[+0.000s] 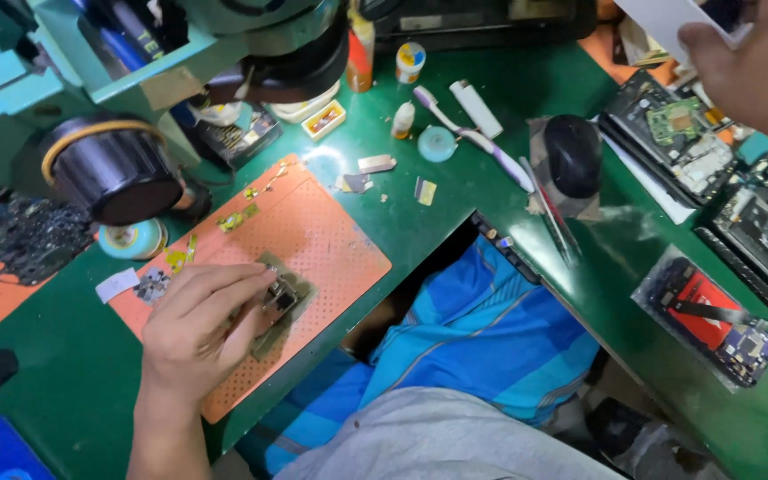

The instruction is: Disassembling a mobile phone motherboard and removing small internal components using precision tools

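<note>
My left hand rests on the orange perforated mat, fingers pinched around a small dark circuit board piece that lies on a grey-green pad. My right hand is raised at the top right corner and grips a white flat object, partly cut off by the frame edge. Small yellow components lie scattered on the mat beyond my left fingers.
A teal microscope with a black eyepiece hangs over the left. A black mouse, white toothbrush, lighter, small bottles and tape roll sit on the green bench. Opened phones lie at the right.
</note>
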